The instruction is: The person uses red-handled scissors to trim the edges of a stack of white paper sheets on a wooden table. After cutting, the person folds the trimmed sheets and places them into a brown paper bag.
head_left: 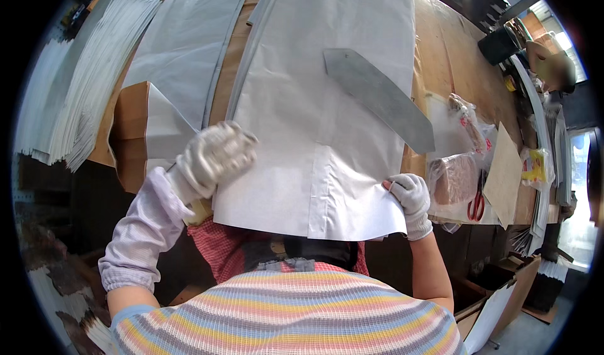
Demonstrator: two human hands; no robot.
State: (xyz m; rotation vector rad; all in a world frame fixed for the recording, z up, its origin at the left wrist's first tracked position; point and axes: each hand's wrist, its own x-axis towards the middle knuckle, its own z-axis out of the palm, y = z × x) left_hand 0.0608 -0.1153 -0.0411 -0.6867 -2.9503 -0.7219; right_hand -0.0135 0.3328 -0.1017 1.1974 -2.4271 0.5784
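Note:
A stack of large white paper sheets [283, 103] lies lengthwise before me, its near end overhanging the table edge at my waist. The top sheet has a creased strip down its near middle. My right hand [410, 199], in a white knit glove with the thumb tip bare, pinches this sheet at its near right edge. Over the left edge is my left hand [217, 154], also gloved, with bent fingers smeared by motion; what lies under them is hidden. A flat grey plate [380, 100] with angled ends rests slantwise on the sheet.
More white paper stacks [189, 34] and a fanned pile [107, 66] lie at left, near a folded brown-and-white piece [135, 128]. Right of me are red-handled scissors [476, 205], plastic-wrapped items [454, 179] and a beige card [502, 176]. Cardboard boxes [503, 292] stand below. A person [553, 66] is at far right.

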